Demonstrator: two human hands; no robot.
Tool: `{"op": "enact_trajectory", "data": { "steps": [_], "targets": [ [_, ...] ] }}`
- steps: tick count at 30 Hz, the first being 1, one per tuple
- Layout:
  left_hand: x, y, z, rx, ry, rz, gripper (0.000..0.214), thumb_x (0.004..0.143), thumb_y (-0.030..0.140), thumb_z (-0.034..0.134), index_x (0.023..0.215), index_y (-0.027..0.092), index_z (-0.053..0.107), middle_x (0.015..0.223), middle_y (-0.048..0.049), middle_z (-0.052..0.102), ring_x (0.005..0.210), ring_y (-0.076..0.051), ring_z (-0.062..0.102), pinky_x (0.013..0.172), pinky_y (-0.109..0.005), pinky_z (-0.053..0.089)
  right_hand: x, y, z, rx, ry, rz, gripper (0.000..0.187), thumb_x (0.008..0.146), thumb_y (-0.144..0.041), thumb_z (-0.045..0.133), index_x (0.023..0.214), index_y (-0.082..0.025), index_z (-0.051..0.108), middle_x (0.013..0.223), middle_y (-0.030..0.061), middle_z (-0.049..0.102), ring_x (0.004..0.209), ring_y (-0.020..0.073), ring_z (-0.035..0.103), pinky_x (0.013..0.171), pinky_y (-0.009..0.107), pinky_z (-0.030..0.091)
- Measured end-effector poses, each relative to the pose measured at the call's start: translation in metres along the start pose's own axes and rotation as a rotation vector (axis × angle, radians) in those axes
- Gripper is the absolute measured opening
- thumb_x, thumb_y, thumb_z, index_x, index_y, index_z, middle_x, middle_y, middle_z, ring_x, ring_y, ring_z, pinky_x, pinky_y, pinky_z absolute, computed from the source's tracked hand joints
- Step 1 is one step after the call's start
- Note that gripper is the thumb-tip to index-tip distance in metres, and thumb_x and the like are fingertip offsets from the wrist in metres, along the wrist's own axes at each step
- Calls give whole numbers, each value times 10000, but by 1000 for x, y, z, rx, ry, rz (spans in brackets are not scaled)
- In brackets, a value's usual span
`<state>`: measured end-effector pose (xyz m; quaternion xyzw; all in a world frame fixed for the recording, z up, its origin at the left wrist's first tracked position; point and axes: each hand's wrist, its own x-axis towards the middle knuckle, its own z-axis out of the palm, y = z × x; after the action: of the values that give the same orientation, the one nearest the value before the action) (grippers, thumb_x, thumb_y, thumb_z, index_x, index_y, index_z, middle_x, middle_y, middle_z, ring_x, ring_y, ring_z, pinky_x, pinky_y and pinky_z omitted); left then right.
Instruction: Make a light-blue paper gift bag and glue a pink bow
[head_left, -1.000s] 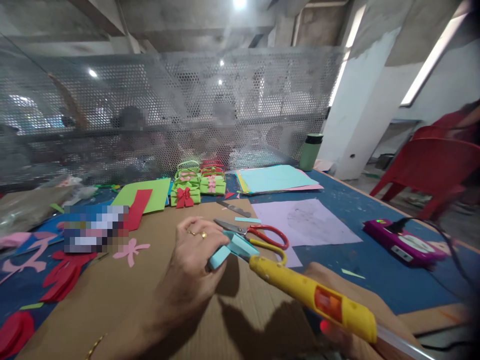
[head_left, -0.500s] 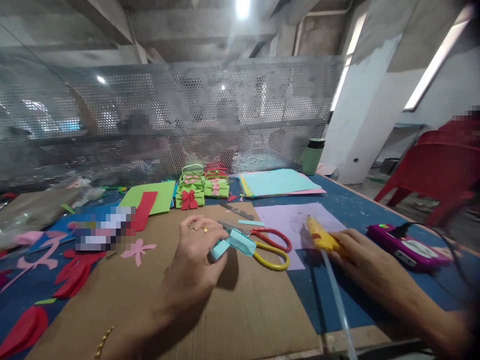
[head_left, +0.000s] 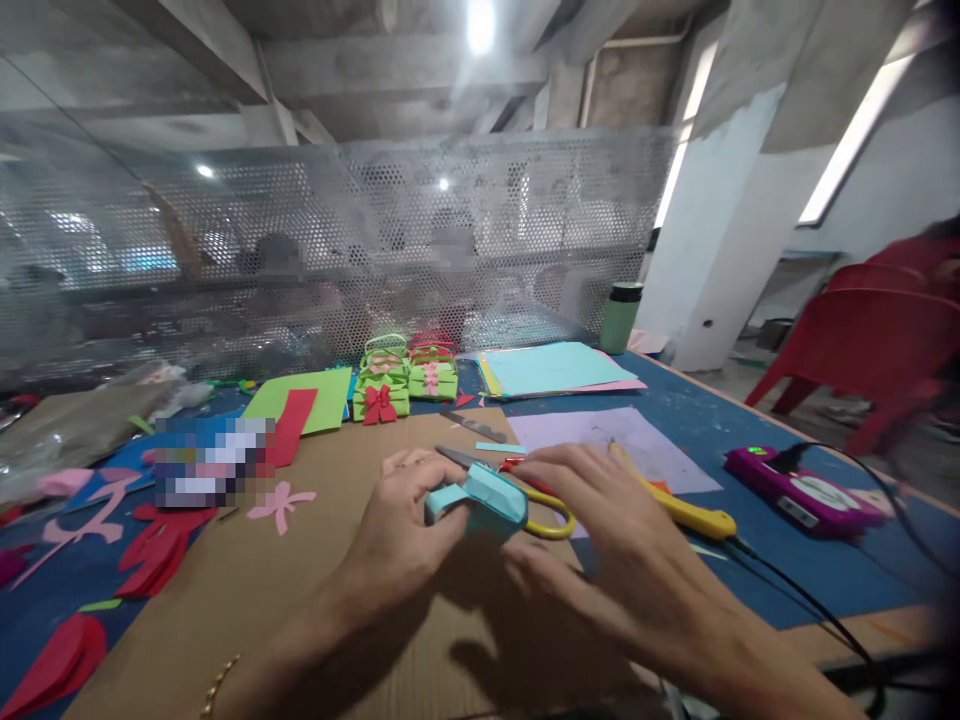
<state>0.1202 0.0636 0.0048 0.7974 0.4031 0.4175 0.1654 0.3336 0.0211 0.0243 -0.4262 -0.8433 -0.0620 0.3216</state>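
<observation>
My left hand (head_left: pixel 401 525) is closed on a small light-blue paper box (head_left: pixel 496 498), its thumb and fingers pinching the left end above a cardboard sheet (head_left: pixel 352 620). My right hand (head_left: pixel 611 545) is just right of the box, thumb and fingers apart and nothing held; whether a fingertip touches the paper I cannot tell. Scissors (head_left: pixel 553 518) with red and yellow handles lie behind the box, partly covered by both hands. Beyond my right hand, a yellow glue gun (head_left: pixel 694 515) rests on the table, its front part on lilac paper (head_left: pixel 637 450).
Small green paper bags with bows (head_left: pixel 382 400) stand at the back, beside stacked coloured paper (head_left: pixel 559 368). A purple device (head_left: pixel 799 490) with a cable sits at right, a green bottle (head_left: pixel 621 318) behind. Red paper pieces (head_left: pixel 67 655) and a pink paper bow (head_left: pixel 281 507) lie left.
My right hand has let go of the glue gun, which now lies on the table, and has moved left to the box. My left hand still holds the box, now turned slightly.
</observation>
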Motion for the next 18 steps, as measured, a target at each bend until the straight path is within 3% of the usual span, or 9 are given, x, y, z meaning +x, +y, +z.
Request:
{"op": "enact_trajectory", "data": {
  "steps": [3,7,18],
  "targets": [
    [-2,0,2,-6,10,12,138,826,104,625,858,217,699,903,-28,706,907,-240,603,859,-433,436,15,-15,14,13,-1,38,206,844,-271,702,1013,-178,631,1011,101,672,951,306,588,800,476,464],
    [-5,-2,3,4,42,37,138,825,105,613,859,214,690,906,-31,698,931,-244,593,871,-433,424,20,-12,27,29,38,85,95,835,-199,627,926,-177,620,956,99,654,898,287,571,772,445,428],
    [-4,2,-1,-2,29,84,165,801,90,595,817,232,676,874,-3,705,901,-224,609,885,-428,405,18,-10,32,82,82,101,62,860,-150,578,874,-208,562,919,50,636,864,239,542,761,386,373]
  ]
}}
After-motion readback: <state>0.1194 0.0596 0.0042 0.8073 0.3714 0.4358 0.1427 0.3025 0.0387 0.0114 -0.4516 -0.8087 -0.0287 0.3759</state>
